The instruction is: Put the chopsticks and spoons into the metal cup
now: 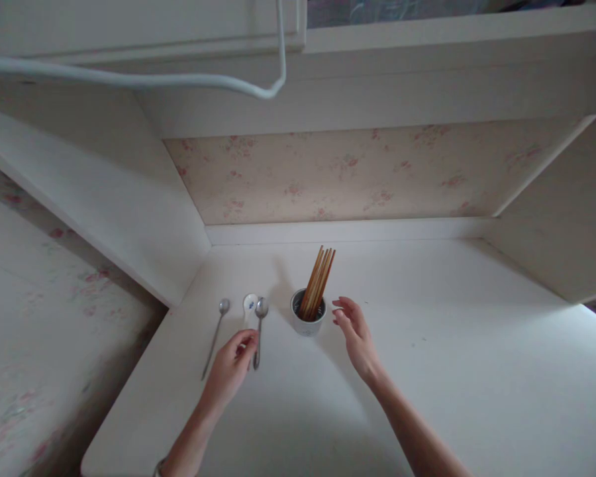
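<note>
My left hand (232, 363) is over the handle of a white ceramic spoon (249, 305) with a blue mark in its bowl. Its fingers are curled together, their tips beside the handle of a metal spoon (261, 308); whether they grip anything is hidden. Farther left lies a thin long-handled metal spoon (223, 307). My right hand (356, 338) is open just right of a small grey cup (308, 327), fingers apart and holding nothing. Several wooden chopsticks (318, 281) stand in the cup, leaning right.
The white tabletop (427, 384) is bounded by a low back ledge (347, 231) and side panels. Above it hangs a white cabinet (377, 86). A pale cable (179, 81) crosses the upper left. Flowered paper covers the wall (347, 179).
</note>
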Tool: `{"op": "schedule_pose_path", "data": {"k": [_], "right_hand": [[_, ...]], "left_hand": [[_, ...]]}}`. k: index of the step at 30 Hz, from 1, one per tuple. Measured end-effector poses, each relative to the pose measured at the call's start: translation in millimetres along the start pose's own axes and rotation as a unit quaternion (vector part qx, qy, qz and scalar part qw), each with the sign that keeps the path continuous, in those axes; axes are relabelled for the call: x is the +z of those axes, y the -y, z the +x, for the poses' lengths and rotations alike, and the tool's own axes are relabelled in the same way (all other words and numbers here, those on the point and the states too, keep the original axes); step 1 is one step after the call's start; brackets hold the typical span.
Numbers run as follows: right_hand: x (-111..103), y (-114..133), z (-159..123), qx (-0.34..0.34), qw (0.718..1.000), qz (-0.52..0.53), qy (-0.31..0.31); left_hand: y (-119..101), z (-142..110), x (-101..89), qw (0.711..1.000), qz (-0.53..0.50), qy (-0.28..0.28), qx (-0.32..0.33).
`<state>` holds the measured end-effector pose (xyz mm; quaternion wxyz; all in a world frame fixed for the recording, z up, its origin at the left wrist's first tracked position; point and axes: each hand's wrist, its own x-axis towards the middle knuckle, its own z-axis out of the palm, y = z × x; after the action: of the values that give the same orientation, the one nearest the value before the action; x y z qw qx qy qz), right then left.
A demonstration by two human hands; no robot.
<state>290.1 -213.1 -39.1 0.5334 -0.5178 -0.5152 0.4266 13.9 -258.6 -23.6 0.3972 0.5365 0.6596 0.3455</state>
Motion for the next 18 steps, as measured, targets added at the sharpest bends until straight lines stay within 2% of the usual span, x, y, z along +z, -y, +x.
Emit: {"op": "schedule_pose_path", "data": {"k": [4,7,12,18], "right_hand": [[8.0,0.6,-13.9,-0.006,0.999,-0.033,0.038],[13.9,-0.4,-14.2,-0.004,0.997,-0.045,0.057],[18.7,-0.7,-8.1,-0.001,0.997,-0.032,0.077],[20.0,3.5,-2.8,-0.001,0.997,-0.015,0.072]], "left_hand": [[13.5,16.3,-40.9,0.983,0.166,-0.082,0.001],[25.4,26.9,-60.0,0.958,0.266,-0.105,-0.016],[47.7,43.9,-72.4,0.93,0.353,-0.076,-0.067],[53.8,58.9,-79.4,0.932,0.356,-0.033,-0.06]]}}
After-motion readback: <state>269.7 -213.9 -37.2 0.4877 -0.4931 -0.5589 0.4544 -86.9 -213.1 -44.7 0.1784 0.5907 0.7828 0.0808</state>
